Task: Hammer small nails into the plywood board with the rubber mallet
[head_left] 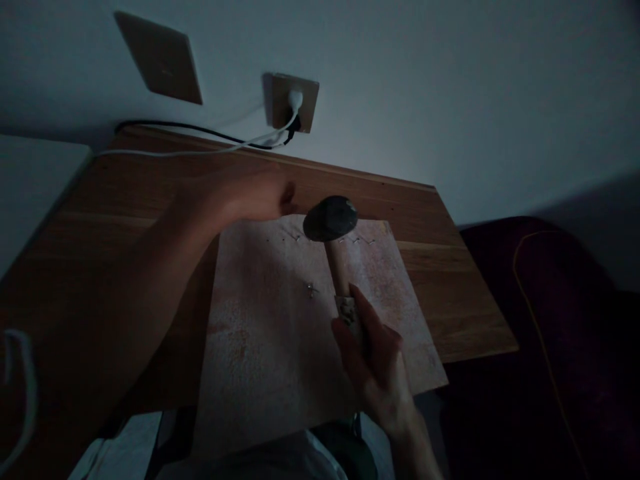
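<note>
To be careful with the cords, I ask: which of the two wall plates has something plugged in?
The right-hand wall plate: a white plug sits in it, whereas the left-hand wall plate shows none.

We see a dark grey-black hammer head (331,219), a light brown handle (338,270) and a pale label (344,308) with dark marks. The board (260,373) is dull pinkish beige, mottled with whitish and rusty patches; the nails (311,289) look silvery. We find brown grain with lighter bands on the tabletop (440,267), a blue-grey wall (450,100), a brown socket plate (280,93), a white cord (175,153), a black cord (185,125), and deep purple upholstery (575,287).
</note>
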A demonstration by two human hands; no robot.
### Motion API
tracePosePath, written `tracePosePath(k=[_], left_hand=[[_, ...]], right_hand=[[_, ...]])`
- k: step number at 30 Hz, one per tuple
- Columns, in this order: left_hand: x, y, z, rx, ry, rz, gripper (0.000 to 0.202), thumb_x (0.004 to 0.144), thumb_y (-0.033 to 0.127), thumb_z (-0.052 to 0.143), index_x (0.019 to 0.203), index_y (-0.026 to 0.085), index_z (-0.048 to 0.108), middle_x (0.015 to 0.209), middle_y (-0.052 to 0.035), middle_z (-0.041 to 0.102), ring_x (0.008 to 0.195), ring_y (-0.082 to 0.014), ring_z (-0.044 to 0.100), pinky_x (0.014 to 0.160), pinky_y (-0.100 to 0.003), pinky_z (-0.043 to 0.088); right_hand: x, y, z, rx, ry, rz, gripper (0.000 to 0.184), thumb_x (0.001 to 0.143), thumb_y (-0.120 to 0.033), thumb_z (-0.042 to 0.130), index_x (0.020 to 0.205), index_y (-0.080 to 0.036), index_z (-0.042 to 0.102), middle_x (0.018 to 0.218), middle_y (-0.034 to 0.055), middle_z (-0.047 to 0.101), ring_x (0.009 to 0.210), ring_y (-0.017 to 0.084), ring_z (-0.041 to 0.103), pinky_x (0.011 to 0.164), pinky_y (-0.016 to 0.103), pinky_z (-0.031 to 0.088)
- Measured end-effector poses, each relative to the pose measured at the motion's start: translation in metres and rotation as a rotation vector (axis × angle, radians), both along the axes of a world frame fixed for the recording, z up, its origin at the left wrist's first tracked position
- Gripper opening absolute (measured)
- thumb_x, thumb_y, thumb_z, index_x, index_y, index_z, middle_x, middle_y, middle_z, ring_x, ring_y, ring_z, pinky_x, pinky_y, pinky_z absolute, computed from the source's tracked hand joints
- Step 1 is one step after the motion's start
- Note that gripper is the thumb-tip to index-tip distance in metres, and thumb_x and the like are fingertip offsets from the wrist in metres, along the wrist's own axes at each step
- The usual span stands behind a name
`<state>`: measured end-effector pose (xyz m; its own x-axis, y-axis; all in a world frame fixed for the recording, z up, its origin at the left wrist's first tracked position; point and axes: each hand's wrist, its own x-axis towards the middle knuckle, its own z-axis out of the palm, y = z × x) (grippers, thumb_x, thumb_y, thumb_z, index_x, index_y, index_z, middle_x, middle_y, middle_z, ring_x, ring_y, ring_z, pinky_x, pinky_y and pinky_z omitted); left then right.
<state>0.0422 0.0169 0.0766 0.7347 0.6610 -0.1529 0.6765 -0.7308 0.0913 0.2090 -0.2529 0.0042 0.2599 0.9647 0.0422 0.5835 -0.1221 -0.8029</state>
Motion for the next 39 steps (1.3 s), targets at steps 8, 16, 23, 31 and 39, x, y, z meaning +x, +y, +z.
tracePosePath(k=[8, 16, 23, 31, 39], left_hand=[[-0.006, 0.006, 0.001, -0.018, -0.014, -0.027, 0.028, 0.099, 0.026, 0.057, 0.106, 0.014, 0.081, 0.098, -0.0094, 0.079, 0.092, -0.0208, 0.063, 0.086, -0.033, 0.04], [0.025, -0.023, -0.006, -0.209, -0.056, -0.262, 0.006, 0.087, 0.026, 0.079, 0.084, 0.021, 0.081, 0.08, -0.0026, 0.078, 0.074, -0.0181, 0.066, 0.07, -0.03, 0.041], [0.049, -0.062, -0.022, -0.333, -0.001, -0.467, 0.012, 0.074, 0.024, 0.091, 0.08, 0.024, 0.081, 0.081, -0.0018, 0.076, 0.079, -0.0199, 0.065, 0.069, -0.031, 0.042], [0.052, -0.062, -0.029, -0.408, 0.022, -0.478, 0.011, 0.077, 0.014, 0.081, 0.079, 0.024, 0.079, 0.076, 0.0008, 0.074, 0.073, -0.0171, 0.063, 0.064, -0.029, 0.039], [0.049, -0.051, -0.027, -0.411, -0.038, -0.498, 0.017, 0.08, 0.008, 0.069, 0.08, 0.023, 0.078, 0.088, -0.0005, 0.078, 0.079, -0.0163, 0.066, 0.074, -0.028, 0.045]], right_hand=[[-0.006, -0.002, -0.003, -0.031, -0.008, -0.01, 0.055, 0.105, -0.04, 0.061, 0.154, -0.016, 0.063, 0.102, 0.0112, 0.081, 0.081, 0.024, 0.077, 0.069, 0.034, 0.063], [0.018, -0.031, -0.011, -0.086, 0.04, -0.268, 0.059, 0.102, -0.046, 0.066, 0.152, -0.015, 0.065, 0.062, -0.0021, 0.061, 0.047, 0.016, 0.055, 0.043, 0.027, 0.047], [0.035, -0.037, -0.021, -0.076, -0.004, -0.318, 0.06, 0.101, -0.049, 0.065, 0.149, -0.013, 0.066, 0.077, 0.0041, 0.072, 0.065, 0.022, 0.067, 0.05, 0.028, 0.053], [0.035, -0.037, -0.027, -0.084, 0.068, -0.338, 0.06, 0.101, -0.049, 0.065, 0.149, -0.012, 0.065, 0.06, -0.0031, 0.057, 0.049, 0.016, 0.054, 0.043, 0.025, 0.044], [0.034, -0.037, -0.025, -0.079, 0.102, -0.345, 0.058, 0.101, -0.048, 0.064, 0.147, -0.013, 0.067, 0.062, -0.0035, 0.056, 0.052, 0.015, 0.052, 0.045, 0.027, 0.043]])
